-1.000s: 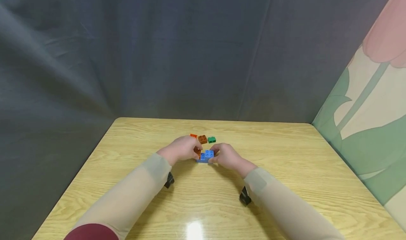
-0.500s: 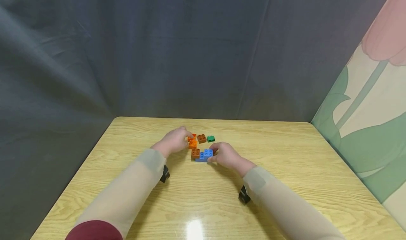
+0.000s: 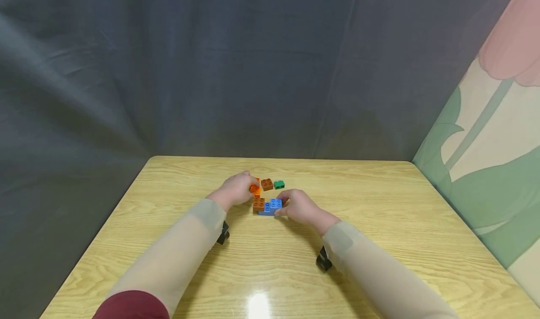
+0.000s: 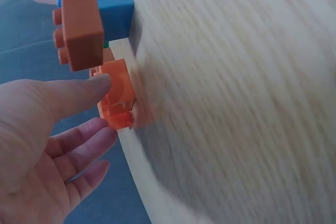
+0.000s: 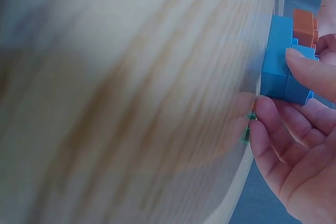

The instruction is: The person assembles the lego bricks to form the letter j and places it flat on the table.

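Observation:
My left hand point(image 3: 238, 188) is at the orange bricks, thumb and fingers around an orange brick point(image 4: 121, 85); in the left wrist view the thumb lies across its near side. A second, redder orange piece point(image 4: 124, 119) shows by the fingertips, and the hand partly hides both. My right hand point(image 3: 298, 205) grips the right end of a stack of blue bricks point(image 3: 276, 204), thumb on one side and fingers on the other. On the left end of that stack sits a brown brick point(image 3: 259, 204), studs up, jutting past the blue.
Behind the stack lie a loose brown brick point(image 3: 267, 184) and a small green brick point(image 3: 279, 184). The wooden table point(image 3: 270, 253) ends at a dark curtain point(image 3: 253, 75) at the back. A flowered panel point(image 3: 498, 169) stands along the right.
My left hand has left the brown brick on the blue stack and moved away to the far left, to the orange bricks. The right hand has kept its hold on the blue stack.

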`<state>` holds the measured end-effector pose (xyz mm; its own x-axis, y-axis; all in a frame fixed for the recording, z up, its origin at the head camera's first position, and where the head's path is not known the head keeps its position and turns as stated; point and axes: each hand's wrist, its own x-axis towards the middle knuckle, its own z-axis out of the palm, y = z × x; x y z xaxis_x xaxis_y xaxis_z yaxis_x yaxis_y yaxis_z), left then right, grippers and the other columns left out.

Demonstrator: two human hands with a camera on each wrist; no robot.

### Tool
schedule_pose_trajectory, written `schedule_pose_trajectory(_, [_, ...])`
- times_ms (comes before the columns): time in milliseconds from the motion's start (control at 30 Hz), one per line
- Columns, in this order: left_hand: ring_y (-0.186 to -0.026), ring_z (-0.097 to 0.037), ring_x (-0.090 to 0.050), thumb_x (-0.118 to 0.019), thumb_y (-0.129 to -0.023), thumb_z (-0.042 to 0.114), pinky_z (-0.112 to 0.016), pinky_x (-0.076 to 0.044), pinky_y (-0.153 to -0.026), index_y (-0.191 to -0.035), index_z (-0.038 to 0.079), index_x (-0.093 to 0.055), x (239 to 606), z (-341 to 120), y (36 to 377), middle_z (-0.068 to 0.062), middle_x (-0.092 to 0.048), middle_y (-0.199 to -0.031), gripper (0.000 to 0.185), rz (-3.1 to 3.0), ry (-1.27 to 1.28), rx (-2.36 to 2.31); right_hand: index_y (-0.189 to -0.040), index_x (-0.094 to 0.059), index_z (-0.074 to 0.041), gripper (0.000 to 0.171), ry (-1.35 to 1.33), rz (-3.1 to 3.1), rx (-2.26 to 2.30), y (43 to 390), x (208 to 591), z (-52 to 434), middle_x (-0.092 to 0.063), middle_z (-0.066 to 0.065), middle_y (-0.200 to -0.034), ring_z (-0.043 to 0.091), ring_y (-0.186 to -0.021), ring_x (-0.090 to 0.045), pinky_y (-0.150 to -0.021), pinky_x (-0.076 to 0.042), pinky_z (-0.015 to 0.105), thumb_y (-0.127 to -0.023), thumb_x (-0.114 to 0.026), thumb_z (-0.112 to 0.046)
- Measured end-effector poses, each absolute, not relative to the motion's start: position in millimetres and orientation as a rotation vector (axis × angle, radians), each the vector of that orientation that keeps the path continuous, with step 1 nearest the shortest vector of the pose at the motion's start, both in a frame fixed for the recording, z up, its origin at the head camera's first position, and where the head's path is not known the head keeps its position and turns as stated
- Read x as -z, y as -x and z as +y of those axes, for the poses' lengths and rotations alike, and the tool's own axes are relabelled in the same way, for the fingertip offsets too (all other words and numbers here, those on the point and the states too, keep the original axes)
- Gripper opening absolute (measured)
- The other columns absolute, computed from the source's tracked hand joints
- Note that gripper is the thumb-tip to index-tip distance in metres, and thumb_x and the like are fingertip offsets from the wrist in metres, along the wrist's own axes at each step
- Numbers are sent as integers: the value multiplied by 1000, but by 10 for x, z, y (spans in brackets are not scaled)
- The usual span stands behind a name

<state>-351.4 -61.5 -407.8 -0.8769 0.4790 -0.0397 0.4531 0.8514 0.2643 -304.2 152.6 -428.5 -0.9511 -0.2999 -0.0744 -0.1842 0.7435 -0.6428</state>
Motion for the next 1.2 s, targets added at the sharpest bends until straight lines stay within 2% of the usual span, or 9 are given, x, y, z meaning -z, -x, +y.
schedule_pose_trajectory(67, [-136,-30,-41,-70,-93,13,-43,-37,-107,-126,13,-68,4089,-604,3515,-10,-56,-136,33,2929,-736,-363,-113,-70,-8,33,391,2768,998,3036,4279,1521,-63,2,-100,18,-86,-56,-77,-49,35,-83,-82,-18])
schedule_pose_trajectory(167, [-115,-25,-56,-71,-92,12,-39,-46,-96,-122,12,-69,4098,-588,3510,-9,-59,-121,30,2950,-739,-340,-113,-70,-8,33,385,2764,1007,3027,4271,1515,-63,2,-99,18,-85,-56,-76,-49,34,-83,-81,-17])
schedule_pose_trajectory(233, [-99,-21,-58,-72,-91,12,-37,-48,-88,-119,10,-69,4104,-581,3508,-7,-57,-111,28,2960,-739,-328,-113,-70,-8,33,384,2764,1008,3024,4269,1513,-63,3,-99,18,-84,-56,-76,-49,34,-83,-82,-17])
schedule_pose_trajectory(333, [-91,-18,-56,-71,-92,13,-35,-49,-84,-119,10,-69,4117,-581,3508,-5,-53,-106,28,2958,-719,-326,-113,-70,-8,33,386,2769,1002,3021,4269,1512,-63,2,-99,18,-84,-55,-76,-48,34,-83,-82,-17])
schedule_pose_trajectory(667, [-81,-20,-54,-76,-90,28,-33,-48,-74,-116,8,-67,3997,-627,3483,-6,-47,-108,34,2995,-658,-455,-112,-70,-8,32,373,2761,1005,3018,4267,1516,-63,2,-100,20,-87,-55,-78,-48,35,-83,-82,-17])
schedule_pose_trajectory(800, [-82,-19,-55,-75,-90,27,-34,-49,-74,-115,7,-67,3867,-595,3437,-5,-49,-106,33,3004,-688,-484,-114,-70,-8,34,365,2761,1007,3030,4266,1521,-63,2,-100,19,-86,-56,-77,-49,34,-83,-82,-17])
schedule_pose_trajectory(1000, [-83,-19,-55,-75,-90,28,-34,-49,-77,-112,6,-67,3719,-467,3325,-4,-54,-103,32,2987,-774,-432,-111,-71,-7,32,408,2761,1015,3040,4277,1536,-63,2,-98,19,-81,-56,-69,-49,32,-83,-82,-16])
schedule_pose_trajectory(1200, [-80,-18,-55,-76,-89,28,-31,-48,-73,-105,11,-67,3665,-338,3242,0,-58,-97,25,2940,-808,-451,-105,-71,-7,25,434,2750,1035,3044,4285,1541,-63,2,-95,19,-75,-56,-64,-49,32,-83,-82,-14])
